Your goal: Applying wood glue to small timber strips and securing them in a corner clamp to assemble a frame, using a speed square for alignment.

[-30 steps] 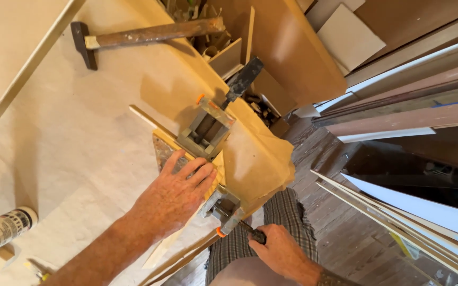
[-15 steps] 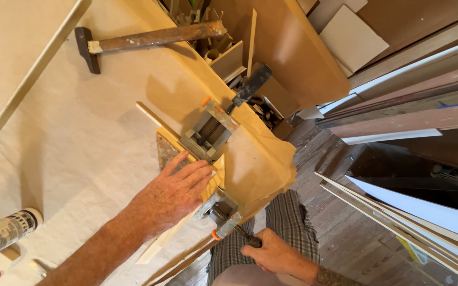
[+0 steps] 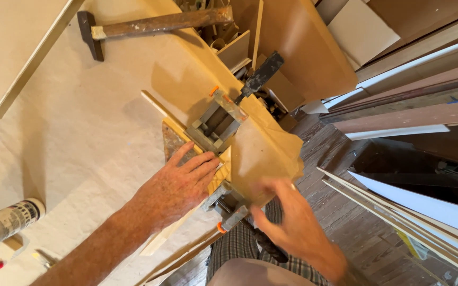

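Two hands, left hand [image 3: 178, 185] flat on wood strip [image 3: 186, 225], right hand [image 3: 287, 220] open beside clamp [image 3: 229, 209].

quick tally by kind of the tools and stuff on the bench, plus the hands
clamps: 2
hammer: 1
sealant tube: 1
wood strip: 1
hands: 2, left hand flat on the strip, right hand blurred by the near clamp
total: 7
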